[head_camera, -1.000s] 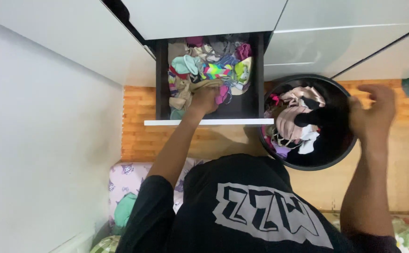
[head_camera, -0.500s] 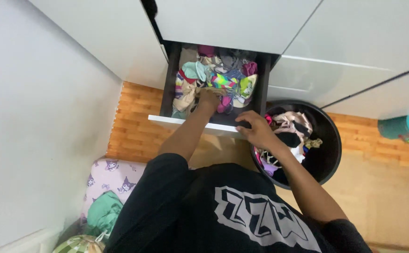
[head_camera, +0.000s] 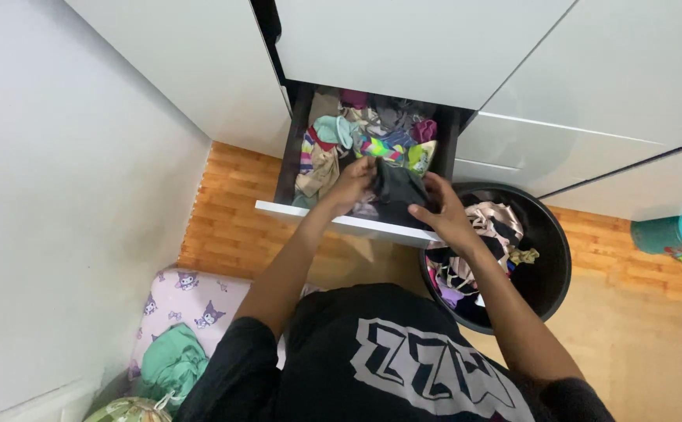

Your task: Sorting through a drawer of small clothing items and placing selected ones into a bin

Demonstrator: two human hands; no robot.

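Observation:
An open dark drawer (head_camera: 341,223) with a white front is full of colourful small garments (head_camera: 364,141). Over its front part, my left hand (head_camera: 350,184) and my right hand (head_camera: 438,207) both grip a dark grey garment (head_camera: 395,189), one hand on each side. To the right on the floor stands a round black tub (head_camera: 548,258) holding more mixed clothes (head_camera: 477,234).
White cabinet fronts (head_camera: 583,86) run above and right of the drawer. A white wall (head_camera: 59,195) closes the left side. The floor is wooden (head_camera: 223,203). A patterned pillow with a green cloth (head_camera: 180,344) lies lower left. A teal object (head_camera: 677,234) sits far right.
My right hand left the tub's rim, crossed to the drawer and took hold of the dark garment together with my left hand. The view shifted slightly.

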